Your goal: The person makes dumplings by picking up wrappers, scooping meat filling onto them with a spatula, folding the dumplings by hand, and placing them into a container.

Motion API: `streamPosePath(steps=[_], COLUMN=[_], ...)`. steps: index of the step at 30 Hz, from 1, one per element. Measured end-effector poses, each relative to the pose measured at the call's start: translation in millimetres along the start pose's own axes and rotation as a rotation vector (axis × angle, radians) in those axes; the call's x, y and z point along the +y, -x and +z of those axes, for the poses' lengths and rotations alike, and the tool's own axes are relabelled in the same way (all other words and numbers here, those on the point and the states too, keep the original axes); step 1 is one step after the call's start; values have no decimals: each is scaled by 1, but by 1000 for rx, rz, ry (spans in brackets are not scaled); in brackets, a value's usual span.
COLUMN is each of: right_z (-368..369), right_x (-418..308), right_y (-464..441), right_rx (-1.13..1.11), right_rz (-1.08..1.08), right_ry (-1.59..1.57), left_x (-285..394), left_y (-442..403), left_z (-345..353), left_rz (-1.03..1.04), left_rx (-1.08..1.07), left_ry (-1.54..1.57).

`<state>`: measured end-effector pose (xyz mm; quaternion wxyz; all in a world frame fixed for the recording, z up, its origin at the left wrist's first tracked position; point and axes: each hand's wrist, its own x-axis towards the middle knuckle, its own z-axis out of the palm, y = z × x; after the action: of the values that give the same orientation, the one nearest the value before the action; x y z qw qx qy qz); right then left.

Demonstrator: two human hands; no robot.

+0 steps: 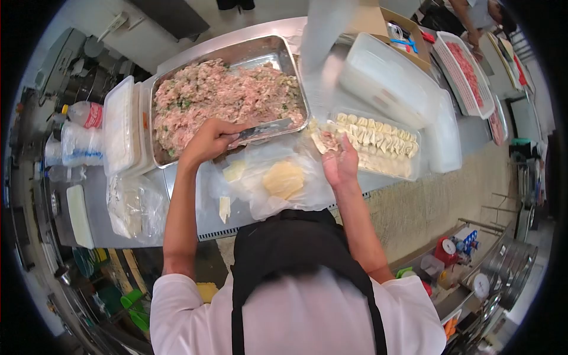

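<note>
In my left hand (214, 141) is a flat metal spatula (266, 128), its blade over the near rim of a steel tray (158, 139). Pink minced meat filling (228, 92) with green bits is heaped in that tray. My right hand (342, 167) holds a dumpling wrapper (319, 141) with some filling on it. Just right of this hand, folded dumplings (378, 135) sit in rows in a clear plastic container (387, 171). Between my hands, a stack of round yellowish wrappers (284, 179) lies on a plastic bag (260, 204).
Stacked plastic boxes (120, 127) and bottles (84, 113) stand left. Translucent lids (390, 77) lie behind the dumplings, near a cardboard box (408, 50). A blurred pale shape (324, 53) crosses the back. Another person's hand (473, 36) is near a white basket (482, 111) of meat.
</note>
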<state>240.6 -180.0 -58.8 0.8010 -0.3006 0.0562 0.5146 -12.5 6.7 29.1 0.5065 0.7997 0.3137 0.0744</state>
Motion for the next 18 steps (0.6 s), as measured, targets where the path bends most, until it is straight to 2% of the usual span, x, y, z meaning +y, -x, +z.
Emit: streamPosePath(steps=[1, 3, 5, 6, 7, 9, 11, 13, 14, 16, 18], right_z=[5, 17, 29, 39, 42, 47, 32, 27, 26, 32, 38], right_x=[2, 7, 12, 12, 12, 11, 14, 15, 16, 16, 15], right_y=[0, -1, -1, 1, 1, -3, -12, -12, -14, -14, -12], right_rx=[-17, 12, -63, -43, -47, 39, 56, 73, 28, -30, -84], right_rz=[43, 55, 136, 136, 137, 127, 47, -14, 18, 56, 65], right_ry=[-34, -81, -108, -109, -109, -110, -107, -95, -95, -94, -17], left_x=[6, -9, -5, 0, 1, 2, 23, 45, 39, 17, 9], left_y=[6, 11, 12, 12, 17, 26, 38, 46, 41, 25, 24], left_z=[1, 19, 40, 58, 66, 75, 69, 70, 80, 100, 103], left_rz=[-107, -23, 258, 294, 295, 127, 165, 153, 148, 299, 244], left_rx=[32, 65, 166, 238, 240, 190, 218, 353, 358, 391, 354], left_ry=[108, 186, -60, -74, -76, -313, -358, -202, -203, -299, -281])
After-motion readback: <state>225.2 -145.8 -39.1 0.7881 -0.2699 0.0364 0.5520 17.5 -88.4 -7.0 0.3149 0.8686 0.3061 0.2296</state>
